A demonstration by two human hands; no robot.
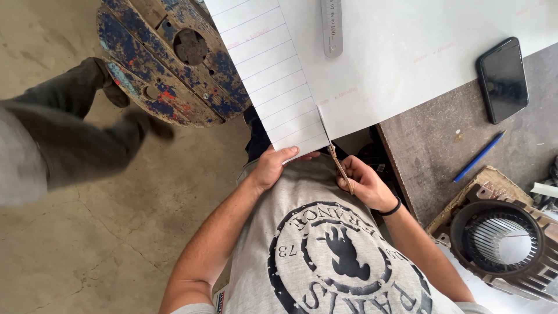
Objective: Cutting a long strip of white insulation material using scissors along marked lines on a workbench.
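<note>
right hand: fingers are wrapping tight around the scissors handles, closed on them. The loops are mostly disappearing inside the grip, so I can't really make out their shape.
scissors: blades are poking up and away from the right fingertips, biting into the near edge of the sheet. Can't tell how far the blades are gaping, they're reading as one thin sliver.
left hand: thumb and fingers are pinching the near corner of the ruled strip, clamped on it. The fingers underneath are hiding behind the paper.
ruled strip: lined part of the sheet, running up and away from the left fingers. Its top is getting cut off by the frame.
white sheet: plain part, spreading beyond the scissor tips and off to the right of them, lying over the worktable.
metal ruler: sitting on the sheet well past the blade tips, upper end chopped off by the frame.
phone: lying dark and face up, far right of the right hand, half on the sheet.
blue pen: resting on the bare table, right of the right wrist.
motor housing: sitting beside the right forearm, partly out of frame.
wooden spool: standing on the floor, up-left of the left fingers.
another person: blurry trouser leg and shoe, far left of the left hand.
</note>
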